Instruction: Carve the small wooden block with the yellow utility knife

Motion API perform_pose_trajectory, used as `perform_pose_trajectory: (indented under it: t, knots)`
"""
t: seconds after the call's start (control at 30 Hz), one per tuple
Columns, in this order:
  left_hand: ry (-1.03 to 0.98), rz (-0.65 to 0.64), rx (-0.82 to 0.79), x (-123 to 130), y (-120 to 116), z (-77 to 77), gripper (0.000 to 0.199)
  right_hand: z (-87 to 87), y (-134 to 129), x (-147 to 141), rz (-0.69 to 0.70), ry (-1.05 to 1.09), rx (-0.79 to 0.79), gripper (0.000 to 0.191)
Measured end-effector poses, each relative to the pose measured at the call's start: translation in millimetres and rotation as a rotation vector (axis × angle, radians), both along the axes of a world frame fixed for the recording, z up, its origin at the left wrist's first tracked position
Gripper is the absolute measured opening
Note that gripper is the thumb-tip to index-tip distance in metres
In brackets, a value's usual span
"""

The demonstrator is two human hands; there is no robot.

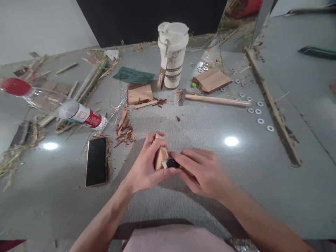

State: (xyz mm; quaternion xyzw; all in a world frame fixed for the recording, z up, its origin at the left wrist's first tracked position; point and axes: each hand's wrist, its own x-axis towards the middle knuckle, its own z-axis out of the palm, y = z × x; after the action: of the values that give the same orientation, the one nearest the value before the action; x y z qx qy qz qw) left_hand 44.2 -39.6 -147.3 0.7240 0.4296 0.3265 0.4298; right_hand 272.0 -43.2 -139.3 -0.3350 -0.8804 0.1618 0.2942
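Observation:
My left hand (147,164) is closed around a small block of pale wood (160,157), its fingers over the far end and its thumb along the near side. In my right hand (199,168) is a utility knife (172,163) with a black front and a bit of yellow showing. The knife's short blade meets the near right edge of the block, close to my left thumb. Most of the knife's handle is hidden inside my right fingers. Both hands are just above the grey table (189,126), near its front edge.
A phone (96,161) lies left of my hands, below a tilted plastic bottle (65,105). Beyond are wood shavings (124,131), a wood piece (140,93), green sandpaper (133,75), a lidded cup (173,56) and a hammer (215,100). Several washers (259,121) and a long stick (273,105) lie right.

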Motion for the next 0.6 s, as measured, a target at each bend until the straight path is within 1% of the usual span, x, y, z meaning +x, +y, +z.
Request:
perform_pose_trajectory:
  t: [0.13, 0.3, 0.43, 0.5, 0.53, 0.6]
  knots:
    - [0.012, 0.024, 0.043, 0, -1, -0.6, 0.05, 0.5, -1, -1, -0.01, -0.029, 0.011, 0.025]
    - [0.007, 0.048, 0.056, 1, -2, -0.7, 0.05, -1.3, -8, -5, -0.062, -0.022, 0.033, 0.026]
    - [0.008, 0.125, 0.107, 4, -4, -2.1, 0.041, -1.7, -13, -6, -0.147, 0.025, 0.02, 0.029]
    - [0.012, 0.142, 0.112, 4, -5, -2.9, 0.039, -0.9, -11, -5, -0.176, 0.057, 0.023, 0.027]
    - [0.007, 0.137, 0.107, 4, -5, -3.2, 0.041, -0.5, -9, -3, -0.173, 0.072, 0.031, 0.026]
    - [-0.016, 0.109, 0.086, 2, -3, -3.3, 0.049, 0.0, -5, -2, -0.125, 0.097, 0.049, 0.025]
